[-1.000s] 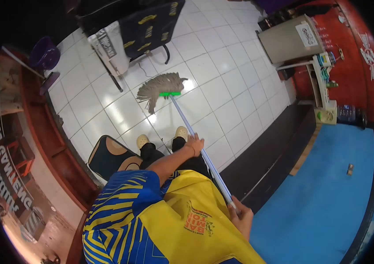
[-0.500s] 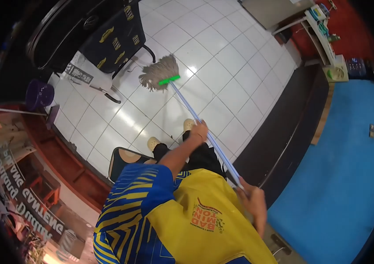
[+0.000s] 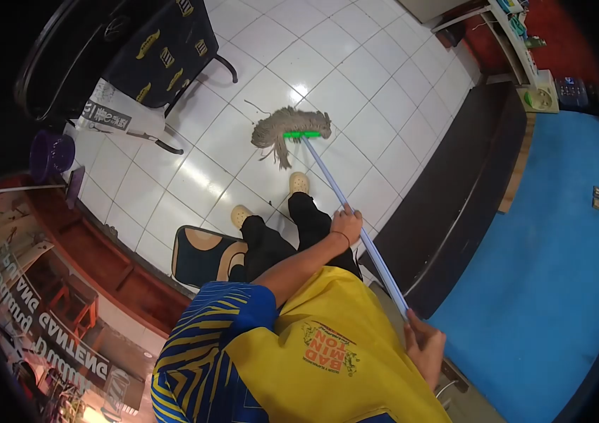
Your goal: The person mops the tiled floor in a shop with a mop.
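A string mop with a greyish-brown head (image 3: pixel 282 128) and green clamp (image 3: pixel 302 135) lies against the white tiled floor. Its pale blue handle (image 3: pixel 327 178) slants down to the right toward my body. My left hand (image 3: pixel 346 225) is closed around the middle of the handle. Nearer the handle's end, my right hand (image 3: pixel 424 347) grips it beside my yellow shirt. Strands of the mop spread flat on the tiles, just beyond my feet in beige clogs (image 3: pixel 298 184).
A dark patterned chair (image 3: pixel 165 60) stands at upper left, near a purple basket (image 3: pixel 52 155). On the right runs a dark low bench (image 3: pixel 454 190) beside a blue surface (image 3: pixel 539 261). A black and tan mat (image 3: pixel 204 255) lies by my left foot.
The mop head has swung right and slightly nearer my feet, away from the chair. Both hands have shifted right and down with the handle, keeping their grip.
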The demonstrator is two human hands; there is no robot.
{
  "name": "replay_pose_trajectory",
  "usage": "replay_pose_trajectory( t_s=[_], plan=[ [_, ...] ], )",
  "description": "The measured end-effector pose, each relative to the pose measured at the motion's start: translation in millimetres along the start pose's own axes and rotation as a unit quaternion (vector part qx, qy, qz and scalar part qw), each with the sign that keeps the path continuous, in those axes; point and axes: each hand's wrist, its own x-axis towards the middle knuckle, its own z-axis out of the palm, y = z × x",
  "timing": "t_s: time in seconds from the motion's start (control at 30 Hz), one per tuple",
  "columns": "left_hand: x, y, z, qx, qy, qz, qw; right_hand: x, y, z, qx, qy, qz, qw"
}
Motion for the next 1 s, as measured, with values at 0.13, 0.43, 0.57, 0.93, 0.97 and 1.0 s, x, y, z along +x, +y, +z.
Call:
replay_pose_trajectory(
  t_s=[0.13,0.43,0.57,0.93,0.97,1.0],
  plan=[
    [61,-68,8,0.016,0.033,-0.07,0.997,51,-14,48,-0.018,-0.042,-0.152,0.987],
    [56,-83,-78,-0.043,0.023,-0.108,0.993,85,-74,-18,-0.149,-0.12,-0.281,0.941],
    [-22,-63,-99,-0.05,0.06,-0.127,0.989,60,-91,-57,-0.176,-0.185,-0.293,0.921],
    [-156,-188,-99,-0.046,0.154,-0.351,0.922,22,-164,46,-0.257,-0.236,-0.519,0.781],
    [-166,-203,-99,-0.052,0.164,-0.372,0.912,11,-168,62,-0.273,-0.251,-0.495,0.786],
    [-174,-217,-97,-0.043,0.172,-0.396,0.901,-4,-171,74,-0.255,-0.248,-0.503,0.787]
  ],
)
